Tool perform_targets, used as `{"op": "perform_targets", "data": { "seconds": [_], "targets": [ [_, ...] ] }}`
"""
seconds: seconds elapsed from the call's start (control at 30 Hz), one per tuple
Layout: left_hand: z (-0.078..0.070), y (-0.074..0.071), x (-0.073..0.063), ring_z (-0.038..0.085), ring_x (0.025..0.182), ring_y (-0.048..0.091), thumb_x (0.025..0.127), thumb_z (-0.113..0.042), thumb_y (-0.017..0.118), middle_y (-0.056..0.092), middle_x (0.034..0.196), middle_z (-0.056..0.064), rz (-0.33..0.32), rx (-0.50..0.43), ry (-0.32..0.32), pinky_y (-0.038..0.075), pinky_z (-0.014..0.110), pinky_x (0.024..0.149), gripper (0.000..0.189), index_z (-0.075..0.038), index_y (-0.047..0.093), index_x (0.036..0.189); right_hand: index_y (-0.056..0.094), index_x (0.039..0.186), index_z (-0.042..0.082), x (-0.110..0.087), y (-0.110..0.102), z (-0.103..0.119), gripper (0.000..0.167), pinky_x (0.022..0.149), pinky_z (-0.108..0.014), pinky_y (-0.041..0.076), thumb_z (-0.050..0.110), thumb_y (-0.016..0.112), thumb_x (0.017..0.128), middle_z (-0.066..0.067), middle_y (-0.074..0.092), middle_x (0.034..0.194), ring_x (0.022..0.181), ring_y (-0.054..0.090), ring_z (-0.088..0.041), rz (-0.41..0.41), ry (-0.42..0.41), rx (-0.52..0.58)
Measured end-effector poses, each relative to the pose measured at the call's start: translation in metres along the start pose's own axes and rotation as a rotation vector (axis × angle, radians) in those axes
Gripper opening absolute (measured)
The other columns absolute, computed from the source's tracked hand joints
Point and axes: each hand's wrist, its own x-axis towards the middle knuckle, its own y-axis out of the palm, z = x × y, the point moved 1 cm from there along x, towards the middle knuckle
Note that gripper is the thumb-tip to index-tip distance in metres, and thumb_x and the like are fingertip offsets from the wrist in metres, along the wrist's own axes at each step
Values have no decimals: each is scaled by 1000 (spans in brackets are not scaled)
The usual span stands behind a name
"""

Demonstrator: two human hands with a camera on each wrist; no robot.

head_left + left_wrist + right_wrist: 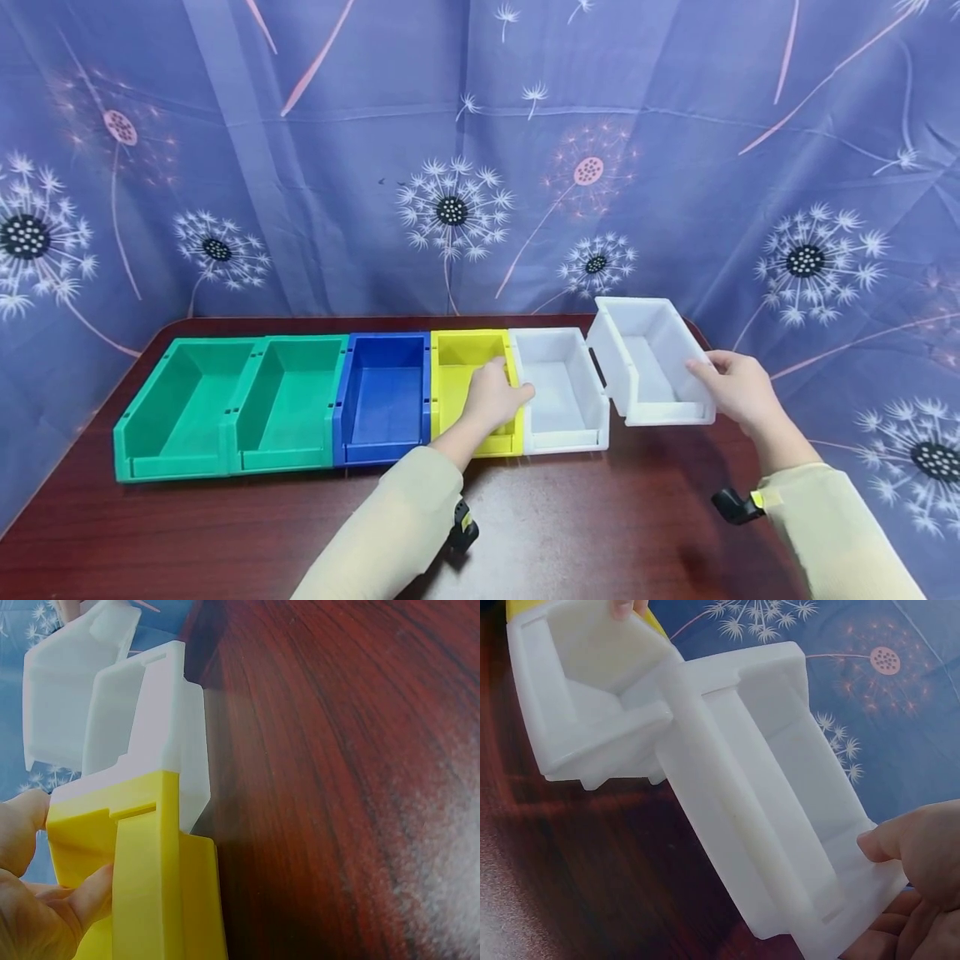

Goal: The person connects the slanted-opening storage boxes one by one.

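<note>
On the right in the head view, my right hand (738, 387) holds a white plastic bin (667, 412) by its right wall, thumb inside and fingers outside. This bin is raised off the table and tilted, its left side close to the right wall of a second white bin (566, 442). My left hand (491, 396) pinches the adjoining walls of that second bin and the yellow bin (472, 346). The left wrist view shows its fingers (94, 896) inside the yellow bin. In the right wrist view the raised bin's front lip (735, 817) overlaps the second bin's edge; contact is unclear.
A blue bin (386, 396) and two green bins, the inner one (288, 442) and the outer one (176, 467), continue the row leftward. All stand on a dark red wooden table (585, 533). A blue dandelion-print curtain (360, 208) hangs behind and at both sides.
</note>
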Motion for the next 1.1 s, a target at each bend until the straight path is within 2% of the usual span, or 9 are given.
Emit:
{"op": "perform_targets", "data": {
  "seconds": [0.2,0.37,0.47,0.53,0.63,0.73,0.97,1.1],
  "targets": [
    [0,0,1,13,51,49,79,-19,68,62,104,14,3,-3,4,41,22,47,67,3,42,137,58,118,-12,2,0,-1,54,57,-25,50,37,51,96,-30,65,101,72,59,-13,-33,-19,-37],
    [-2,0,2,12,46,46,79,-18,67,62,103,14,1,-2,8,40,22,45,69,4,41,138,59,117,-11,4,0,-1,53,61,-27,49,37,51,96,-30,65,101,77,63,-21,-48,-42,-67],
    [-2,0,2,12,43,43,79,-18,67,63,98,14,4,-8,5,39,22,43,69,3,41,139,59,119,-9,3,1,0,54,65,-35,50,39,50,96,-30,66,101,82,63,-32,-75,-59,-130],
    [-1,1,1,11,43,43,79,-18,67,62,99,13,-1,-9,3,39,22,43,69,3,41,139,54,127,-7,2,4,3,60,71,-44,51,43,50,95,-32,63,109,90,62,-39,-81,-64,-168],
    [0,1,0,12,41,41,79,-18,67,63,94,12,3,-17,-9,38,22,41,68,2,41,139,36,142,-4,1,10,12,79,86,-59,44,56,47,92,-34,49,130,112,51,-50,-53,-57,-205],
    [2,2,0,12,42,41,80,-18,67,61,85,10,8,-23,-14,37,21,41,66,2,42,138,19,149,-1,3,18,26,96,97,-67,32,67,47,87,-36,27,146,128,31,-56,7,-51,-239],
    [3,4,0,12,41,38,79,-19,67,61,89,11,2,-13,-2,36,21,41,70,3,40,140,18,150,3,13,20,46,103,96,-78,18,70,54,80,-38,2,151,132,11,-63,131,-89,-320],
    [2,2,1,12,46,42,80,-20,67,57,74,7,3,-9,1,38,21,43,64,2,44,136,19,151,4,22,16,53,100,94,-82,7,63,59,81,-35,1,152,136,2,-59,206,-165,-314]
  ]
}}
